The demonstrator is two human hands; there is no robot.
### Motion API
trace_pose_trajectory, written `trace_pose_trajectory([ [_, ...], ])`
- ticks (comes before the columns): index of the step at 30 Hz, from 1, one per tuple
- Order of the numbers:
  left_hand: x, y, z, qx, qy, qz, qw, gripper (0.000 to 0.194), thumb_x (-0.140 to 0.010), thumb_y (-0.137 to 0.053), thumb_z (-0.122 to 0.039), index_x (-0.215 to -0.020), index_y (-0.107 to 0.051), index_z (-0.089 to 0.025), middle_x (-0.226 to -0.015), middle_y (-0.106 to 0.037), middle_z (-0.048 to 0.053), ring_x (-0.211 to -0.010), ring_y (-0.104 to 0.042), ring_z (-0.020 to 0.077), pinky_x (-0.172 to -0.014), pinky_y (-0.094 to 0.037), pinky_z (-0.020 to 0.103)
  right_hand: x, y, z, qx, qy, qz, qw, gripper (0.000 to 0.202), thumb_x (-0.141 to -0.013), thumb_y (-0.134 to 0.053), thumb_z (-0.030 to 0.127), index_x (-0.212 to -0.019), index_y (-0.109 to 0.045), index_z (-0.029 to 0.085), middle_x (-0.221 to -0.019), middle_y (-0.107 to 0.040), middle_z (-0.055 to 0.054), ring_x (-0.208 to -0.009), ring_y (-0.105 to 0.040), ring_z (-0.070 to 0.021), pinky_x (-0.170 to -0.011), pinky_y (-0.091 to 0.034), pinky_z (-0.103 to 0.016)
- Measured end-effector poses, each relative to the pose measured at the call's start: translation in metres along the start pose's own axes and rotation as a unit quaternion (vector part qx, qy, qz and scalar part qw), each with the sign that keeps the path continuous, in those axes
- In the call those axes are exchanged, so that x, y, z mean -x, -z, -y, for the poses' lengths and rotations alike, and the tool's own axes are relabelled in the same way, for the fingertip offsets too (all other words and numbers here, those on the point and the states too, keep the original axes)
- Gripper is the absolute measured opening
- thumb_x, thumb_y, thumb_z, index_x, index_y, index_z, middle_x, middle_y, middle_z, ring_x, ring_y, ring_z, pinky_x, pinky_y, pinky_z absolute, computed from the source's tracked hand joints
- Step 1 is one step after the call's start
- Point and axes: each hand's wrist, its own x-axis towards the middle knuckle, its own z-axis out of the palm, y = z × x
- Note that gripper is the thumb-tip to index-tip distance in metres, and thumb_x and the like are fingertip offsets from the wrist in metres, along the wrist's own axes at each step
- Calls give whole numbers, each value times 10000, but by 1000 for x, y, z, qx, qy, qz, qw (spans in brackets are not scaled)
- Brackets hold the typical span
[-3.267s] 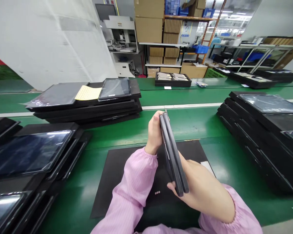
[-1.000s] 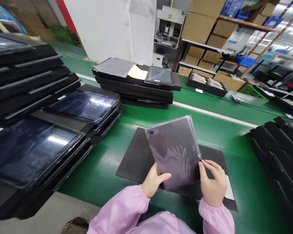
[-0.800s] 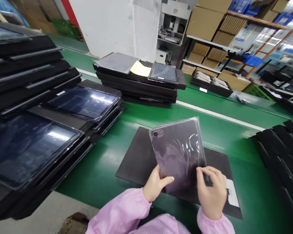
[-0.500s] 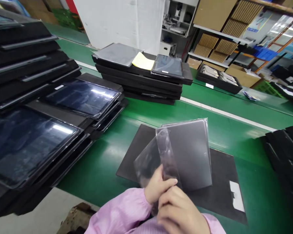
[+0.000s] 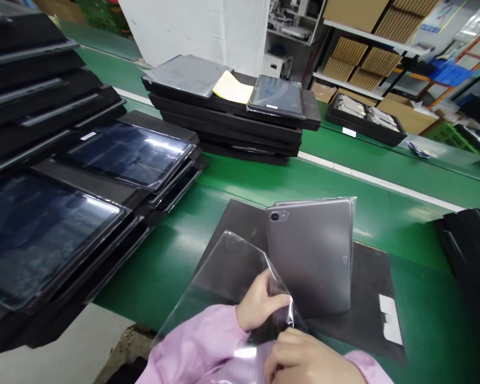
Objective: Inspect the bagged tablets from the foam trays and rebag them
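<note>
A grey tablet (image 5: 312,256) with its camera at the upper left stands tilted, back toward me, over a dark board (image 5: 370,298); a clear-wrapped edge shows behind it. To its left spreads a clear plastic film (image 5: 224,266). My left hand (image 5: 260,301) pinches the film near its right edge, beside the tablet's lower left. Lower down, my right hand (image 5: 308,357) has curled fingers at the film's bottom corner, close under the tablet.
Stacked black trays with wrapped tablets (image 5: 124,154) fill the left. Behind, another tray stack (image 5: 232,128) carries tablets and a yellow note (image 5: 232,88). More black trays (image 5: 468,256) stand at the right edge. A black box (image 5: 366,120) sits farther back on the green surface (image 5: 164,266).
The clear film has come away from the tablet's face and moved left and down, uncovering the camera. My right hand has shifted slightly right and down.
</note>
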Motion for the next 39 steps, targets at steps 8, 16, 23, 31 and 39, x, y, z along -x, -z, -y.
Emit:
trace_pose_trajectory([
  [8, 3, 0, 0, 49, 47, -46, 997, 440, -582, -846, -237, -983, -676, -173, -972, -774, 58, -959, -701, 250, -931, -525, 390, -27, 29, 24, 1, -31, -78, 997, 251, -1003, -497, 308, -817, -631, 203, -805, -706, -23, -767, -595, -135, -801, -503, -280],
  [16, -2, 7, 10, 51, 66, -63, 995, 419, -543, -865, -267, -903, -672, -174, -813, -751, 19, -778, -691, 207, -765, -543, 334, -26, 27, 17, -25, -34, -208, 977, 195, -957, -556, 268, -793, -640, 203, -757, -701, -37, -752, -634, -144, -763, -540, -298],
  [23, -1, 3, 0, 19, 70, -63, 995, 420, -523, -878, -298, -854, -655, -167, -851, -763, 48, -833, -698, 232, -801, -535, 343, -21, 40, 3, -6, -52, -348, 936, 398, -931, -587, 476, -625, -600, 221, -625, -659, -6, -634, -661, -148, -734, -595, -329],
  [31, -2, -2, -3, 16, 70, -87, 994, 460, -480, -879, -255, -887, -685, -165, -921, -771, 60, -906, -697, 242, -874, -540, 361, 8, 56, -24, 166, -150, -617, 755, 155, -955, -536, 338, -895, -613, 218, -1043, -631, -104, -1068, -619, -265, -1085, -379, -589],
  [39, -3, -4, -2, 30, 63, -107, 992, 472, -459, -874, -236, -879, -667, -173, -917, -767, 49, -922, -702, 243, -911, -530, 379, 15, 55, -29, 242, -308, -474, 788, 552, -869, -617, 395, -1370, -522, 185, -1378, -588, -167, -1311, -531, -331, -1079, -451, -563],
])
